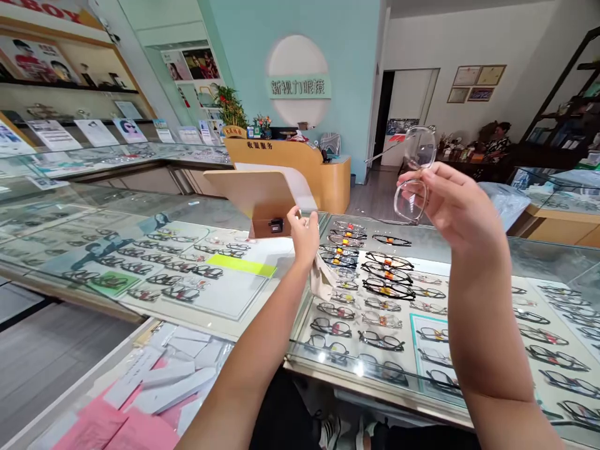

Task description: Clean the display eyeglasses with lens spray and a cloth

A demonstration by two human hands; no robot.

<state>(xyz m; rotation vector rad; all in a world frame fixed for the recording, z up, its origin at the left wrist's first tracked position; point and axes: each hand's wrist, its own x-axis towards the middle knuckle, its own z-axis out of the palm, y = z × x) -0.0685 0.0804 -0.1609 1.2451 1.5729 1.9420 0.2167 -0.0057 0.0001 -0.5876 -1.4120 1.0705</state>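
Observation:
Up at the right, my right hand (452, 203) pinches a pair of clear-framed eyeglasses (427, 167) near the bridge. The glasses are held on end, one lens above the other, with a thin temple arm reaching left. My left hand (304, 234) is closed beside the lower right corner of a tabletop mirror (255, 190), whose light wooden back faces me. A pale beige cloth (322, 278) hangs from that hand over the glass counter. Whether these fingers also touch the mirror, I cannot tell.
Beneath me runs a glass display counter (300, 340) with rows of eyeglasses inside. At lower left, an open drawer (110, 369) holds white and pink packets. A wooden reception desk (276, 165) stands ahead. A person (499, 144) is at the far right back.

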